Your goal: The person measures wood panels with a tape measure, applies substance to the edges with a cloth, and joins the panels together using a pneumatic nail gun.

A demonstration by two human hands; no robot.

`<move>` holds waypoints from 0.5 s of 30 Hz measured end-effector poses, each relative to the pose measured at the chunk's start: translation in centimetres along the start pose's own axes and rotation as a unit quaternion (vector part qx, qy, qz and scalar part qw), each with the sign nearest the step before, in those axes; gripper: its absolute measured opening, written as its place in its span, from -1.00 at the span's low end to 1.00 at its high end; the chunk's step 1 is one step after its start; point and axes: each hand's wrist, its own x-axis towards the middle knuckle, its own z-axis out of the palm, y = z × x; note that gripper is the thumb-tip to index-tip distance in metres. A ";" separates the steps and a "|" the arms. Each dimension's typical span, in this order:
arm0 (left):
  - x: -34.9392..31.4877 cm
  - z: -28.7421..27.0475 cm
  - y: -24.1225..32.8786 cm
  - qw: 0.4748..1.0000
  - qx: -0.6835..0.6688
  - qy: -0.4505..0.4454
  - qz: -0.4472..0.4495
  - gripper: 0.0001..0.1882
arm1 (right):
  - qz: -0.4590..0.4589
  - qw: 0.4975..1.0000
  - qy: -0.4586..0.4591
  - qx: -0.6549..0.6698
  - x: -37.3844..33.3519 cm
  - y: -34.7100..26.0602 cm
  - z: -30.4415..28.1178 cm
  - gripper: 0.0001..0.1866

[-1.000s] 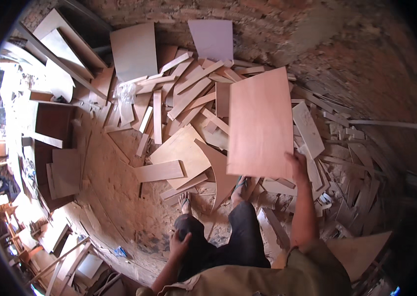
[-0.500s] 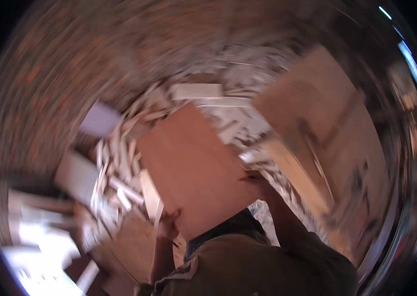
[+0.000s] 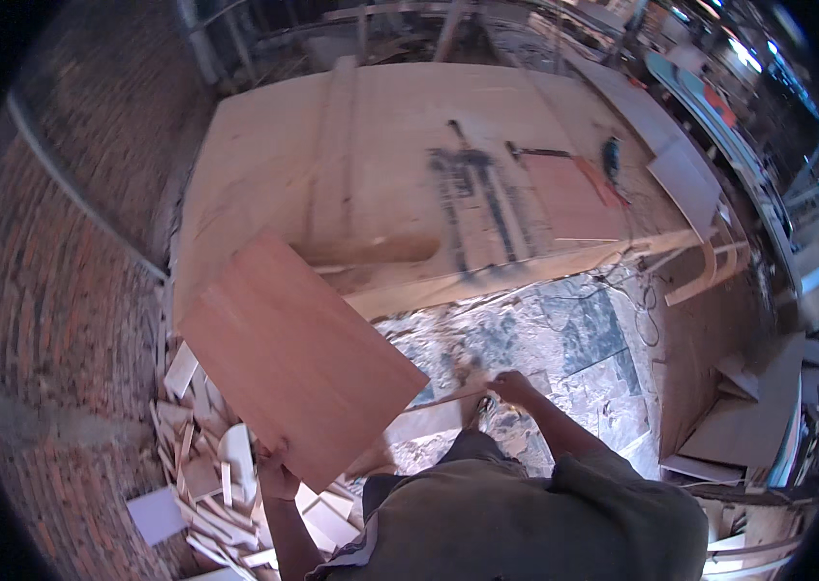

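A rectangular reddish-brown plywood board (image 3: 303, 353) is tilted in front of me on the left. My left hand (image 3: 277, 476) grips its lower left edge, fingers closed round it. To the right, my right hand (image 3: 516, 389) is closed on the end of a thin wooden piece (image 3: 448, 398), which shows almost edge-on and runs back toward the board's right corner. The board covers part of a large wooden worktable (image 3: 245, 145) ahead. On that table, at the right, lie another reddish panel (image 3: 574, 198) and a dark blue tool (image 3: 611, 160).
Wood offcuts (image 3: 211, 484) are heaped at lower left beside a brick wall (image 3: 51, 339). Dusty paving (image 3: 574, 339) lies between me and the table, with a cord (image 3: 650, 300) at the table's corner. More sheets (image 3: 748, 416) lean at the right.
My view has swung from the offcut heap to the worktable. The board has shifted left with my left hand; my right hand has left its edge and holds the thin wooden piece.
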 end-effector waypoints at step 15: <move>24.2 34.1 -24.3 0.956 0.154 -0.144 -0.204 -0.51 | 0.171 0.917 0.256 0.254 -4.7 24.1 -20.4 -0.75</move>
